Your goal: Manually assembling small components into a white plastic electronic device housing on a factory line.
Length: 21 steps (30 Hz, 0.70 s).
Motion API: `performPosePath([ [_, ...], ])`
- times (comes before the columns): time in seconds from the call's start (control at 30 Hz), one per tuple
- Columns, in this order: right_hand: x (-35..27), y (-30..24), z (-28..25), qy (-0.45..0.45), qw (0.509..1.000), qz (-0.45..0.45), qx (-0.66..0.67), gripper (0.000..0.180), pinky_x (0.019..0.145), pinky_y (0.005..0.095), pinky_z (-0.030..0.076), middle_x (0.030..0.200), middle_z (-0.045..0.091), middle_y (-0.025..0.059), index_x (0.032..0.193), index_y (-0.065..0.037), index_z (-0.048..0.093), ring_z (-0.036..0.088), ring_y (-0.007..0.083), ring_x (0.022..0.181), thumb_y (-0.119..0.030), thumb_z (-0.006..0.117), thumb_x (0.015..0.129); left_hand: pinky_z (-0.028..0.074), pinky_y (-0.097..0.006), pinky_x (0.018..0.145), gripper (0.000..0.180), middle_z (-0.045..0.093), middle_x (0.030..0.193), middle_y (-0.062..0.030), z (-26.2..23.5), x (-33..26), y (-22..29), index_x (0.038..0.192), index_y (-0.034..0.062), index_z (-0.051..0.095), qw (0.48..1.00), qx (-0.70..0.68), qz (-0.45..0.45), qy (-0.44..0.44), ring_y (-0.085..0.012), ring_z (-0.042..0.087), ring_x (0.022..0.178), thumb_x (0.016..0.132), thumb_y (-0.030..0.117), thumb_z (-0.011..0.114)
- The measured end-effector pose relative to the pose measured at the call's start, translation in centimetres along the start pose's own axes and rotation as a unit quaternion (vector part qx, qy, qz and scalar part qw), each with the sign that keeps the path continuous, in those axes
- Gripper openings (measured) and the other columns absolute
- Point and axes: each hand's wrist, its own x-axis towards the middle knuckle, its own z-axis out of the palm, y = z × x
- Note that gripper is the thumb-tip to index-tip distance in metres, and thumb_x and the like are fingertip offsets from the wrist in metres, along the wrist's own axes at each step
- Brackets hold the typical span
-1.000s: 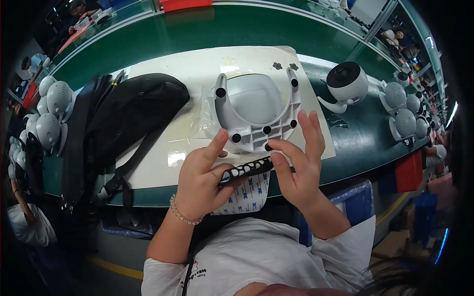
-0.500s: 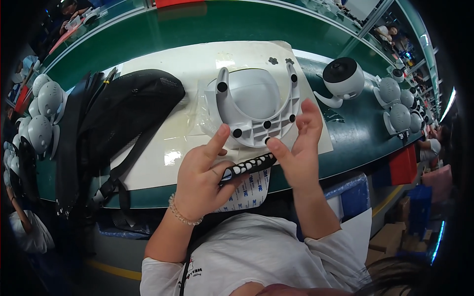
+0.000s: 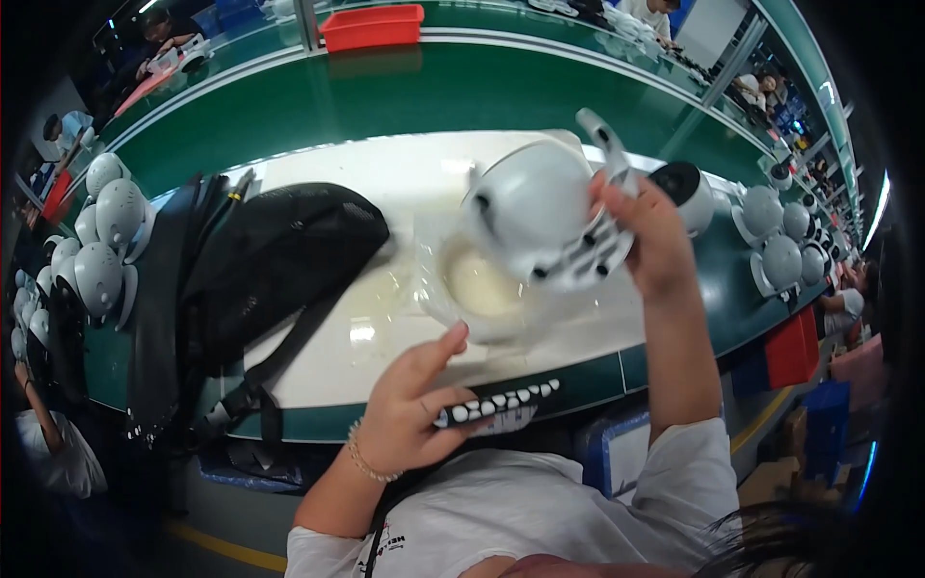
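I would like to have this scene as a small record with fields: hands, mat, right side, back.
Left hand: holds a black strip with white spots
Right hand: grips a tilted, blurred white device with black dots on its frame
Mat: white, black bag on its left part
Right side: another device, black-topped, partly hidden
Back: red tray

The right hand (image 3: 658,231) has left the black strip (image 3: 505,401) and lifted the white device (image 3: 535,207), now tilted.
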Motion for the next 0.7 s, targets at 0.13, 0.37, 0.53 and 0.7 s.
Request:
performPosePath([
  [0.13, 10.6, 2.3, -2.5, 0.102, 0.880, -0.177, -0.429, 0.014, 0.065, 0.0309, 0.045, 0.074, 0.055, 0.0024, 0.090, -0.005, 0.059, 0.057, 0.0193, 0.072, -0.018, 0.059, 0.083, 0.046, -0.038, 0.080, 0.026, 0.047, 0.127, -0.0196, -0.2, 0.0, 0.5, 0.080, 0.0062, 0.062, 0.999, 0.019, -0.012, -0.041, -0.0324, 0.055, 0.101, 0.059, 0.011, 0.077],
  [0.37, 22.8, 10.5, -8.7, 0.171, 0.458, -0.218, -0.845, 0.018, 0.077, 0.0397, 0.042, 0.088, 0.059, 0.0059, 0.090, -0.008, 0.063, 0.052, 0.0242, 0.091, -0.018, 0.049, 0.084, 0.047, -0.038, 0.077, 0.026, 0.048, 0.126, -0.0175, -0.6, 0.7, 0.8, 0.083, 0.0029, 0.056, 0.995, -0.028, 0.014, -0.090, -0.0335, 0.055, 0.101, 0.060, 0.007, 0.066],
  [0.53, 19.9, 7.2, -8.2, 0.020, 0.665, -0.099, -0.740, 0.029, 0.070, 0.0420, 0.048, 0.093, 0.063, 0.0111, 0.093, -0.003, 0.061, 0.061, 0.0304, 0.082, -0.026, 0.043, 0.089, 0.047, -0.036, 0.077, 0.026, 0.049, 0.126, -0.0156, -0.5, 1.1, 0.5, 0.082, 0.0025, 0.058, 0.994, -0.040, 0.003, -0.100, -0.0315, 0.055, 0.099, 0.057, 0.006, 0.065],
  [0.7, 4.0, 5.7, -8.5, -0.106, 0.758, 0.012, -0.644, 0.041, 0.094, 0.0343, 0.037, 0.123, 0.050, 0.0178, 0.121, -0.002, 0.049, 0.047, 0.0312, 0.114, -0.026, 0.050, 0.088, 0.047, -0.037, 0.077, 0.032, 0.055, 0.119, -0.0149, -0.6, 0.5, 0.1, 0.087, 0.0070, 0.060, 0.996, 0.011, -0.007, -0.092, -0.0311, 0.058, 0.095, 0.057, 0.011, 0.071],
])
